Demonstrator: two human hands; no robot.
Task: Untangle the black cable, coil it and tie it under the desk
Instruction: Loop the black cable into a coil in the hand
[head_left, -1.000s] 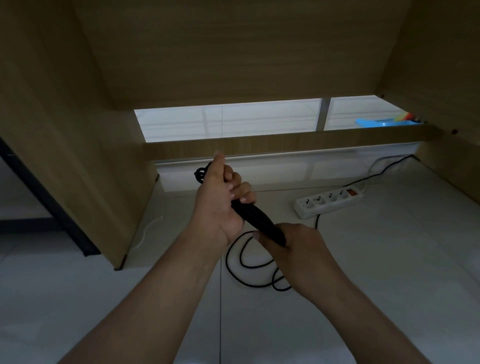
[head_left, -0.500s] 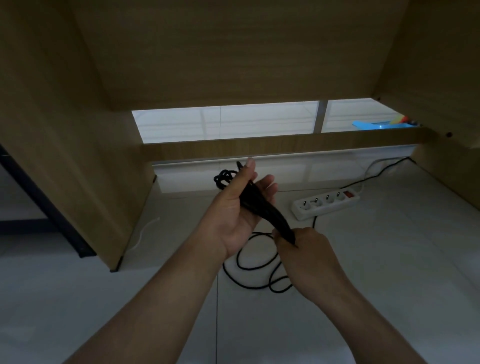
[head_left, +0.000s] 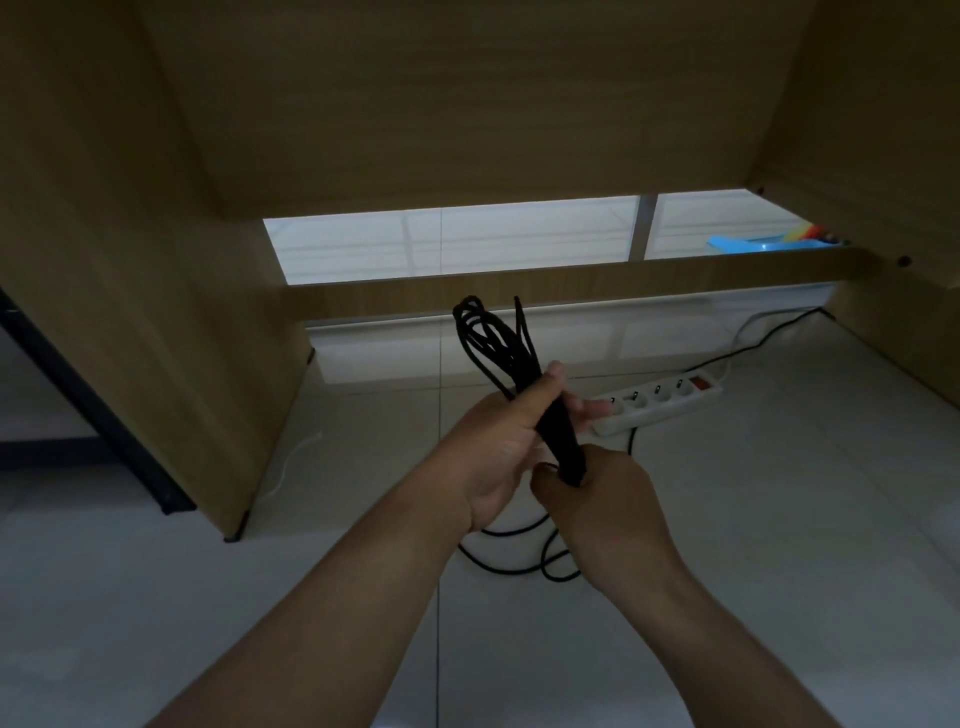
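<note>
A bundle of black cable folded into long loops stands upright between my hands, its looped top near the desk's crossbar. My left hand holds the bundle's middle, thumb over it and fingers reaching past behind. My right hand grips the bundle's lower end in a fist. Loose black cable trails in curves on the white floor below my hands.
A white power strip with a red switch lies on the floor to the right, with a black cord running to the back right corner. Wooden desk panels enclose left, right and above. A wooden crossbar spans the back. A thin white wire lies by the left panel.
The bundle has swung up from a slant to nearly upright. My left hand opened, then closed its thumb over the bundle again. My right hand stayed on the lower end.
</note>
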